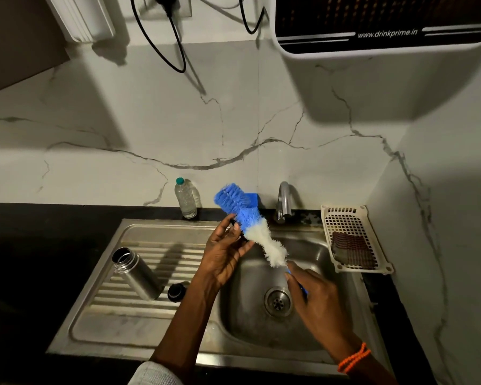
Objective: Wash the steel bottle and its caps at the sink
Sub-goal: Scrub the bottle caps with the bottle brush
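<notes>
Our right hand grips the bottle brush by its handle; our left hand, open, touches its bristles. The steel bottle stands uncapped left of the nearer left hand, black cap between.

Brushed steel bottle on a dull, ribbed stainless sink; plastic-bristled brush, glossy marble wall, matt black worktop.

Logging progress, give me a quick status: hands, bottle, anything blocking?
Right hand grips brush handle; left hand open against bristles. Bottle uncapped, upright on drainboard, cap beside it. Basin unobstructed.
</notes>
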